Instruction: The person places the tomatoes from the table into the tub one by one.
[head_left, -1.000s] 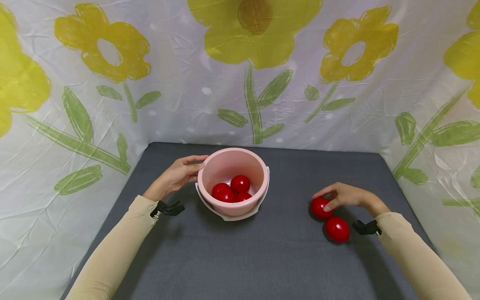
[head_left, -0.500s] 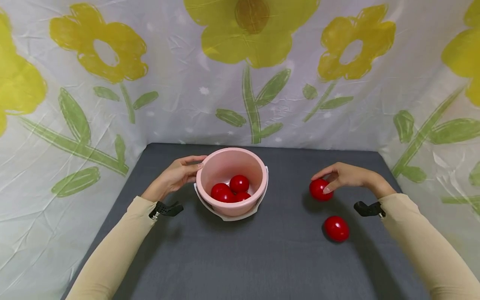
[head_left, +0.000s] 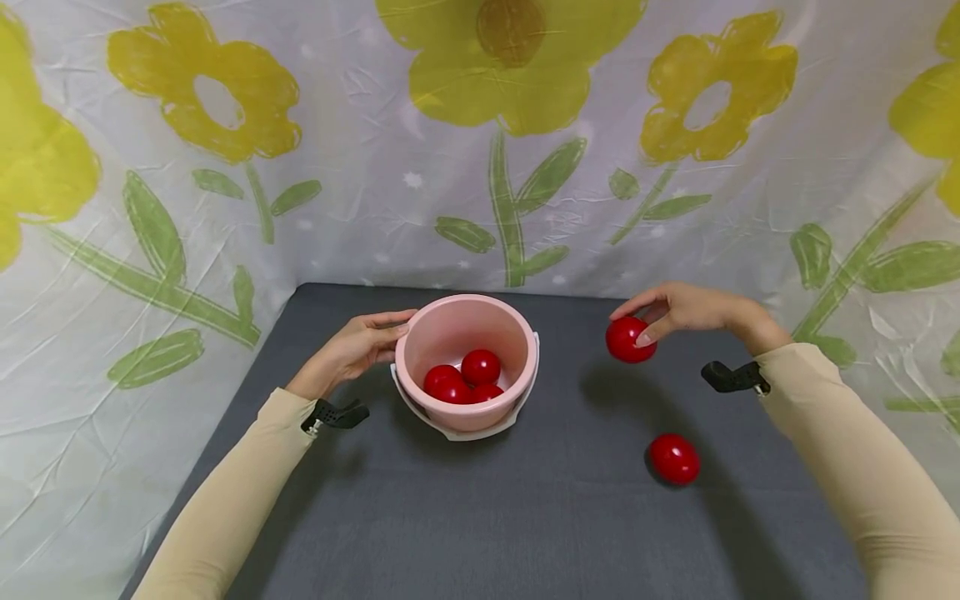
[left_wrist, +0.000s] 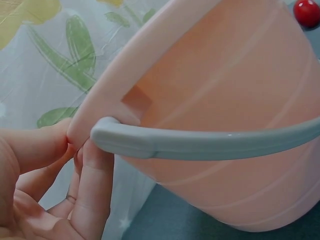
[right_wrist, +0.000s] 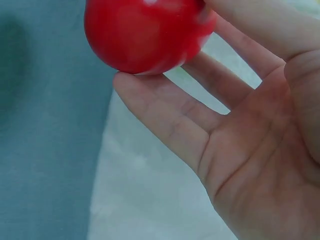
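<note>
My left hand (head_left: 358, 347) pinches the rim of a pink bucket (head_left: 468, 325) between thumb and fingers, at its left side near where the pale handle (left_wrist: 215, 145) joins. Inside the bucket lie several glossy red balls (head_left: 480, 367), one partly hidden by the front rim. To the right, my right hand (head_left: 693, 308) holds another red ball (head_left: 628, 340) in its fingertips and thumb, raised above the dark table with its shadow apart below. The right wrist view shows fingertips against the underside of this ball (right_wrist: 145, 35). A single red ball (head_left: 674, 459) rests on the table, nearer me.
A dark grey cloth (head_left: 480, 517) covers the table. Behind and at both sides hangs a pale curtain (head_left: 360, 167) printed with yellow flowers. The bucket's handle (head_left: 459, 435) hangs down across its front.
My right hand has lifted one red ball off the table, away from the other, and carried it up and slightly left. The left hand and bucket stay put.
</note>
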